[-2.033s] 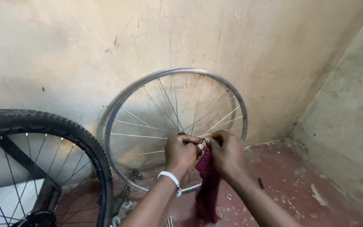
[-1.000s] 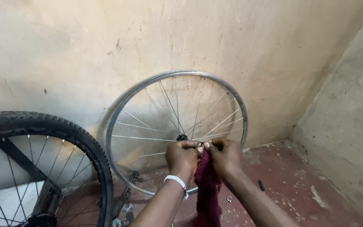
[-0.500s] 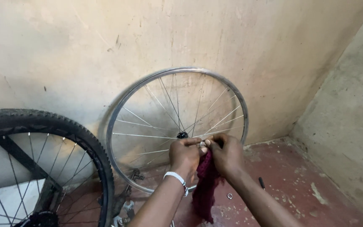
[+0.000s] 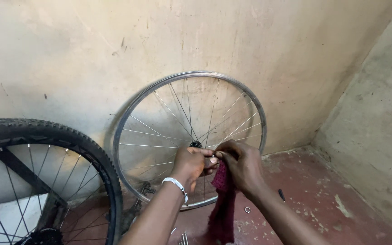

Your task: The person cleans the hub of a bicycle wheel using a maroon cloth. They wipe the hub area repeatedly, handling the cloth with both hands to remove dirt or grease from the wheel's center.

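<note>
Head view: the left hand [image 4: 193, 164] and right hand [image 4: 241, 165] meet at the centre, fingertips pinched together on something small that I cannot make out. The right hand is also closed on a dark red cloth [image 4: 222, 204], which hangs toward six o'clock. Behind them, at twelve o'clock, a bare spoked rim [image 4: 159, 95] leans on the wall, propped upright. At nine o'clock stands a tyred wheel [image 4: 46, 131].

Worn red floor [image 4: 323, 195] carries bare spoked rim [image 4: 189, 136] leaning on wall, tyred wheel [image 4: 46, 181] left, small ring [image 4: 247, 209], dark pen-like tool [image 4: 281, 195], metal rods [image 4: 183, 238].
</note>
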